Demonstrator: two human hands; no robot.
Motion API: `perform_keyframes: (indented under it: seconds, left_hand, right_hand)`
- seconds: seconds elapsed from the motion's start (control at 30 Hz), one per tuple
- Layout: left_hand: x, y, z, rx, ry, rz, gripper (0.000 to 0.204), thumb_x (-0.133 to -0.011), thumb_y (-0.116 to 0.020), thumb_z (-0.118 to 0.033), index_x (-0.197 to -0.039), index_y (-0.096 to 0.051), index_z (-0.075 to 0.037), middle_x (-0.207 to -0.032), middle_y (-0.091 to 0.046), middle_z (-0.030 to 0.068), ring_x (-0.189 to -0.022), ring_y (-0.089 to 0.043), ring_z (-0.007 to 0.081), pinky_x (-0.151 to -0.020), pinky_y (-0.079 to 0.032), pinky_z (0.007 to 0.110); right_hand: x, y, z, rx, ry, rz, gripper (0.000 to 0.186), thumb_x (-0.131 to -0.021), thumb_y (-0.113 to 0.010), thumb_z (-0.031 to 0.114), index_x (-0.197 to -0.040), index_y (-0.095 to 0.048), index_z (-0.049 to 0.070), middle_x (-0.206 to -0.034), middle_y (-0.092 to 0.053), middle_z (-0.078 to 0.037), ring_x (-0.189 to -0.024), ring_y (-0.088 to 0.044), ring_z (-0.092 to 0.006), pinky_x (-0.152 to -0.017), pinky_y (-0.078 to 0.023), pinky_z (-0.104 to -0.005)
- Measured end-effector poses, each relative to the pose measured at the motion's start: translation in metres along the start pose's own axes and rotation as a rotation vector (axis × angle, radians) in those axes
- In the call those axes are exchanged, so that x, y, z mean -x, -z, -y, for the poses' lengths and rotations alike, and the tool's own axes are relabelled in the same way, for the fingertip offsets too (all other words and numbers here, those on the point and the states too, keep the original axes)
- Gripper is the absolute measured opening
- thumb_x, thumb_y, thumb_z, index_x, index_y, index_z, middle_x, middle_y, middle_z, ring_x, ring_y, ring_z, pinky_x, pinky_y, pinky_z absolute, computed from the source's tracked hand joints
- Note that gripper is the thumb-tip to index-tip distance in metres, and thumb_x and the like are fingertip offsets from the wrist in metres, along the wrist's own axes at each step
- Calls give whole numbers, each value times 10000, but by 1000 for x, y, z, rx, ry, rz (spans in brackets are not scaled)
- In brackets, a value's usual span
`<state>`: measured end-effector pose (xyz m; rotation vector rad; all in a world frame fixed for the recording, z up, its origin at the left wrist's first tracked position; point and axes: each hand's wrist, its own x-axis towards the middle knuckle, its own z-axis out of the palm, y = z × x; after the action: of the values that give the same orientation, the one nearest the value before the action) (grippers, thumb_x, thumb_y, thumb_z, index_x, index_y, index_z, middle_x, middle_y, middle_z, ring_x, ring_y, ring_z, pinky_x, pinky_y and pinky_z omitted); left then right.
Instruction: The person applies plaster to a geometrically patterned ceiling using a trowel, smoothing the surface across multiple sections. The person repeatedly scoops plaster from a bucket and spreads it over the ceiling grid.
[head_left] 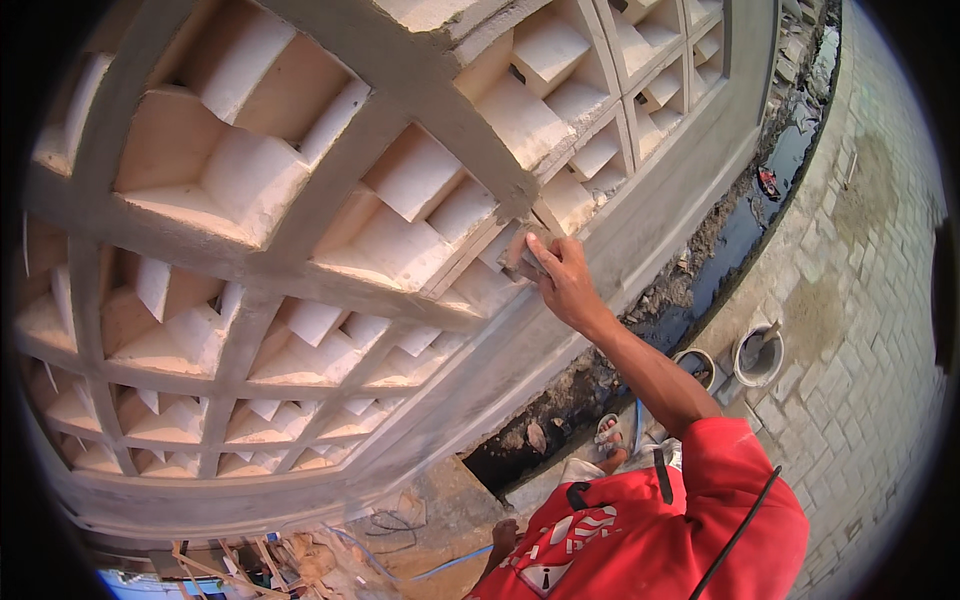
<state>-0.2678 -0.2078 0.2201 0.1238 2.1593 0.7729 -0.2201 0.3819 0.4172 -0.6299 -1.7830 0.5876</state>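
Note:
My right hand [566, 278] reaches up to the lattice wall, its fingers wrapped round a small grey, mortar-smeared block [520, 258] whose exact kind I cannot make out. The block is against a grey strip between the wall's openings, near a darker, wet-looking patch of mortar [514, 192]. Pale angled blocks [415, 175] sit inside the openings. Low beside my red shirt, my left hand [506, 534] shows only in part, dark and small, and its fingers are not clear.
A ditch with dark water [725, 260] runs along the wall's foot. Beyond it lies grey paving [850, 440] with a white bucket [758, 356] holding a tool, and another bucket [697, 366] beside it. Scrap wood [235, 570] and a blue hose [452, 566] lie at the lower left.

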Motion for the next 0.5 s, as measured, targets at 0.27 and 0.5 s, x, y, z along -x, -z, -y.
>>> perform_keyframes:
  seconds: [0.27, 0.5]
  left_hand:
    - [-39, -20, -69, 326, 146, 7, 288, -855, -542, -165, -1125, -506, -73, -956, -572, 97, -641, -628, 221, -543, -520, 315]
    - [-56, -17, -95, 261, 213, -18, 299, -863, -549, -177, -1142, -515, -78, -957, -581, 97, -614, -626, 220, -514, -515, 311]
  right_hand:
    - [-60, 31, 40, -27, 53, -104, 676, -682, -591, -93, -1305, -485, 147, -856, -419, -126, -764, -429, -278, -696, -408, -373]
    - [-4, 26, 4, 48, 0, 84, 615, -715, -592, -80, -1287, -505, 130, -870, -430, -137, -772, -442, -275, -709, -417, -357]
